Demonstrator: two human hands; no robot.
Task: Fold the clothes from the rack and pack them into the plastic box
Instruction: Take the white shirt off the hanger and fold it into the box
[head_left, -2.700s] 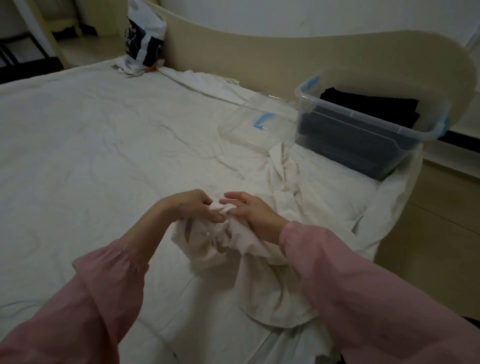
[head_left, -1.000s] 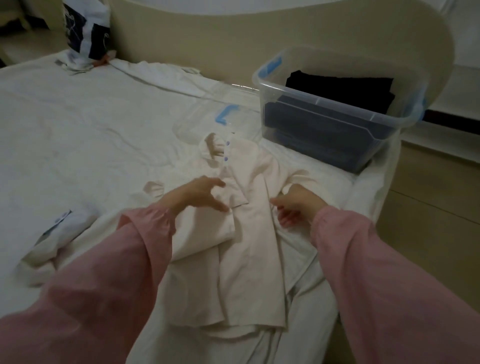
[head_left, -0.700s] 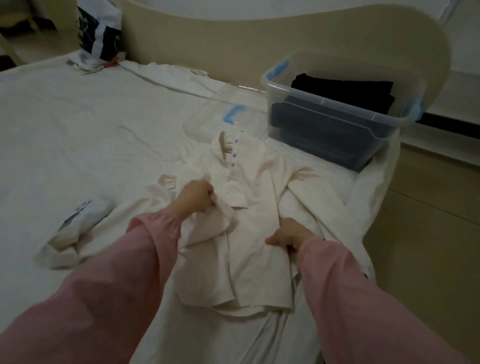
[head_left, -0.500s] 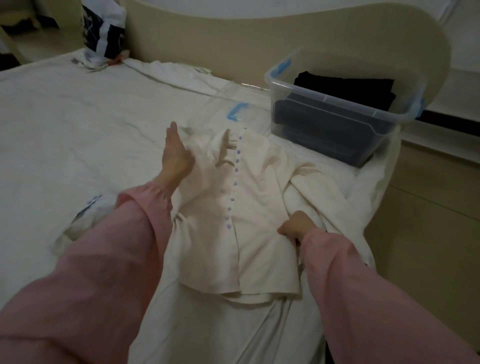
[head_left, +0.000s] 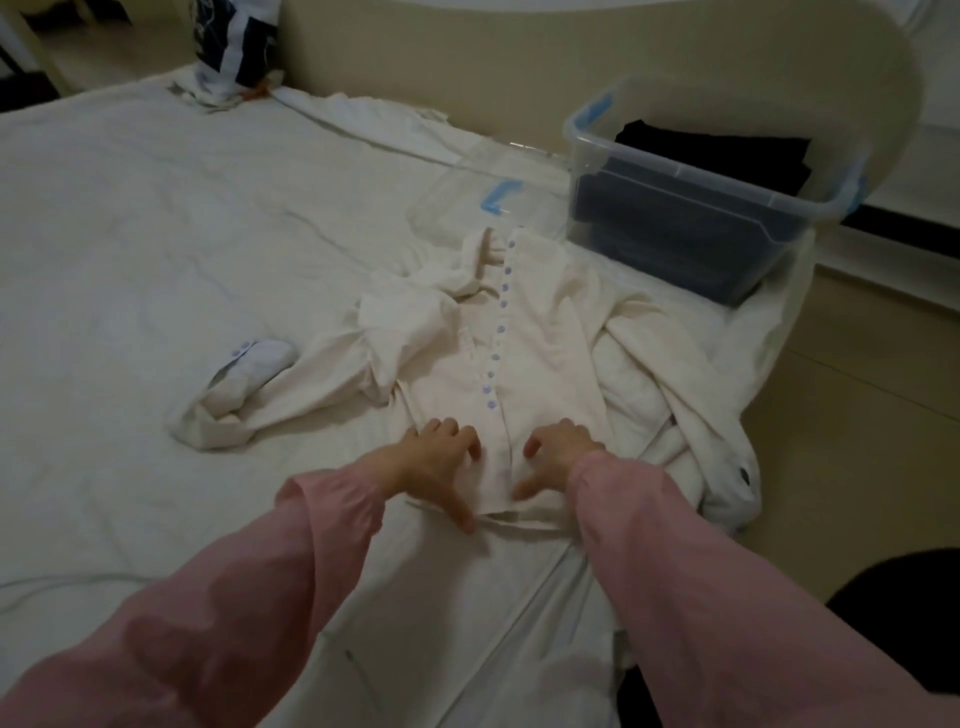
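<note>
Cream shirt (head_left: 540, 338) front-up on the bed (head_left: 130, 234), collar near the plastic box (head_left: 691, 218). Left hand (head_left: 436, 460) and right hand (head_left: 558, 452) spread, pressing its hem, pinching nothing. Probably light, limp, crease-prone: take by both side seams, folding the 2 loose sleeves in.

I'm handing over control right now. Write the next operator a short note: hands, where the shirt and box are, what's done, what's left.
Left hand and right hand: both spread on the bottom edge of the cream shirt, gripping nothing.
The shirt lies buttoned, front up, on the bed. Its left sleeve trails out sideways; its right sleeve is bunched up.
The plastic box stands open at the bed's right edge, with dark clothes inside. Its lid lies beside it.
Done: dark clothes packed, shirt laid out.
Left: fold in the sleeves, fold the shirt, put it in the box.
</note>
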